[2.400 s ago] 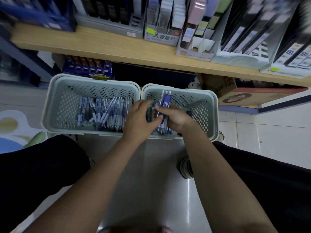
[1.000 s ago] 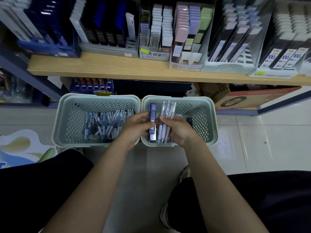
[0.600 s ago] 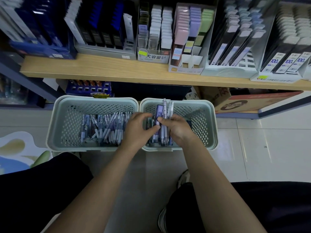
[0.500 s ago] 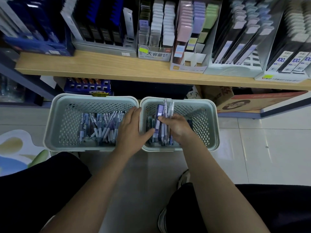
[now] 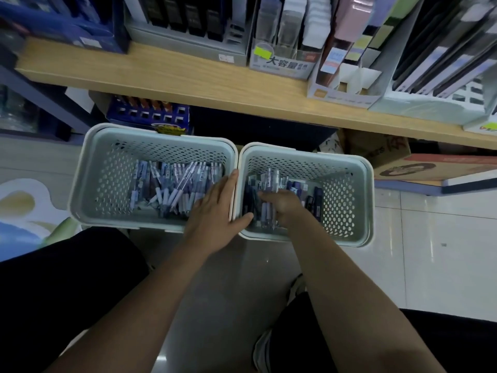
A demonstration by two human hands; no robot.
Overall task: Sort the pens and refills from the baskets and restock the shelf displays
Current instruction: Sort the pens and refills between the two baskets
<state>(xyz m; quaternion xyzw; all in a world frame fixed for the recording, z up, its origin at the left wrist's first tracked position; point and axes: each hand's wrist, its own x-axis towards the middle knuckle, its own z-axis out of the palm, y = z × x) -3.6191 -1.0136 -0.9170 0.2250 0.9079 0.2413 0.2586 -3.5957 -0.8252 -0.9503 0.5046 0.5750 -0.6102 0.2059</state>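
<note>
Two hands, left (image 5: 215, 208) flat across basket rims, right (image 5: 282, 203) gripping pens (image 5: 269, 184)

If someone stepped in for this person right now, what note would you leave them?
Left hand: open, fingers straight, lying across the touching rims of the two baskets.
Right hand: down in the right basket, its grip curled round a bunch of pens.
Left basket holds a loose pile of pens and refills; more dark items lie in the right one.
Done: nothing visibly moved to the shelf yet.
Left: finish sorting both baskets, then fill the shelf displays.
</note>
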